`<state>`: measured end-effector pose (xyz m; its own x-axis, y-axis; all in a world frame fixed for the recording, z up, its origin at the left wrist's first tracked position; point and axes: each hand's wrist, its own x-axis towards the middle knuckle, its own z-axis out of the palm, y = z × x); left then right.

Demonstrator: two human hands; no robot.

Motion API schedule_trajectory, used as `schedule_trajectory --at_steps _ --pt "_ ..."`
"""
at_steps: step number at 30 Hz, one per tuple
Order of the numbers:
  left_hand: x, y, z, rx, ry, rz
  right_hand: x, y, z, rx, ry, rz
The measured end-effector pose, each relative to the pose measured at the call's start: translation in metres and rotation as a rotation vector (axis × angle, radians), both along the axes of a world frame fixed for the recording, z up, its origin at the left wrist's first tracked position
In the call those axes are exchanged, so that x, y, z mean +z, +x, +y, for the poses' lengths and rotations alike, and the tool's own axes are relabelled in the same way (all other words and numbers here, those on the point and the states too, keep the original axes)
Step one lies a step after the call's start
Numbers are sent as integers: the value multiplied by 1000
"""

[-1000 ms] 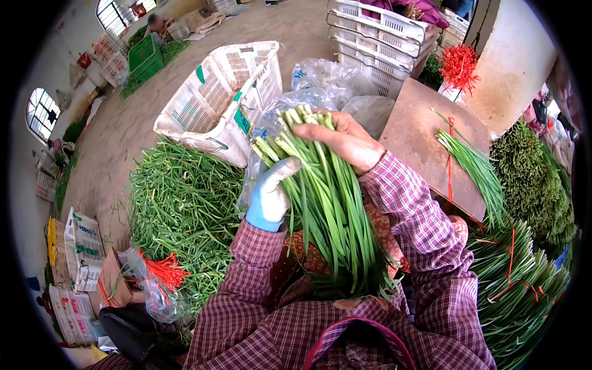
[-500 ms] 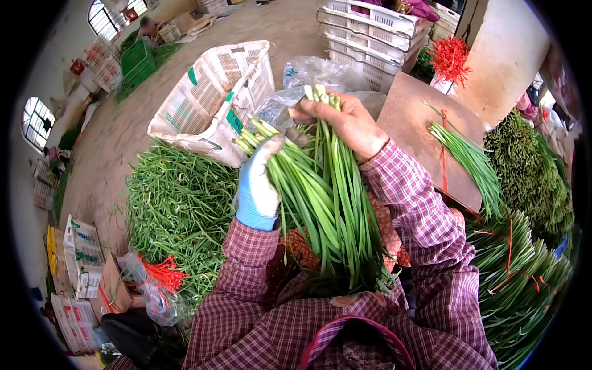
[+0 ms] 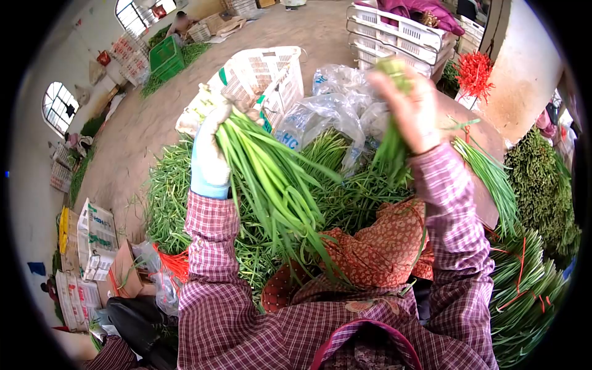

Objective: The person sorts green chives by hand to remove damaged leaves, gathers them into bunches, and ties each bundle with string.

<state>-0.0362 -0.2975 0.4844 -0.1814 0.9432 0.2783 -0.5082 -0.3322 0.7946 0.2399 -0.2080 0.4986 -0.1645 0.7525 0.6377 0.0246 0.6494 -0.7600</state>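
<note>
My left hand (image 3: 211, 154), in a blue and white glove, is closed around the pale stem ends of a bunch of garlic chives (image 3: 265, 172). Its long green leaves hang down to the right over my lap. Higher up on the right, my bare right hand (image 3: 414, 114) is blurred by motion and grips a smaller bunch of chives (image 3: 392, 148). Below both hands spreads a heap of loose greens (image 3: 169, 191). To the right, a tied bundle of chives (image 3: 490, 179) lies on a brown board (image 3: 490, 140).
A white plastic crate (image 3: 287, 77) and clear plastic bags (image 3: 339, 117) stand ahead. Stacked crates (image 3: 394, 46) are behind. Red ties (image 3: 475, 74) hang beside the pillar. Tied bundles (image 3: 524, 296) pile at right. A person (image 3: 180, 26) sits far off by a green crate (image 3: 166, 60).
My hands have moved apart, the left one leftward and the right one rightward and up. The chives they held close together are now two separate bunches. The view has shifted slightly.
</note>
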Motion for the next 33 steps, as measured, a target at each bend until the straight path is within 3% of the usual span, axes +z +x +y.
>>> schedule_trajectory --at_steps 3,6,7,12,15,17,19,20,22,24,33 --pt "9 20 -1 8 -44 37 3 -52 -26 212 -39 -159" --pt "-7 9 5 195 243 600 -1 -79 -32 173 85 -287" --pt "8 24 -3 104 -26 308 -4 -86 -31 147 151 -310" --pt "-4 14 6 220 86 600 -8 -88 -29 70 213 -395" --pt "4 19 5 171 -33 454 -8 -87 -27 63 203 -447" --pt "-3 11 10 167 40 515 -9 -84 -24 127 200 -381" --pt "-4 10 12 277 254 796 -9 -83 -27 142 173 -373" --pt "-4 11 12 276 253 796 -9 -85 -28 88 188 -400" --pt "5 22 11 188 28 535 -11 -85 -27 31 200 -426" --pt "5 22 9 163 -1 507 -14 -85 -21 197 124 -374" --pt "7 18 7 55 -22 469 -23 -85 -19 149 153 -333"
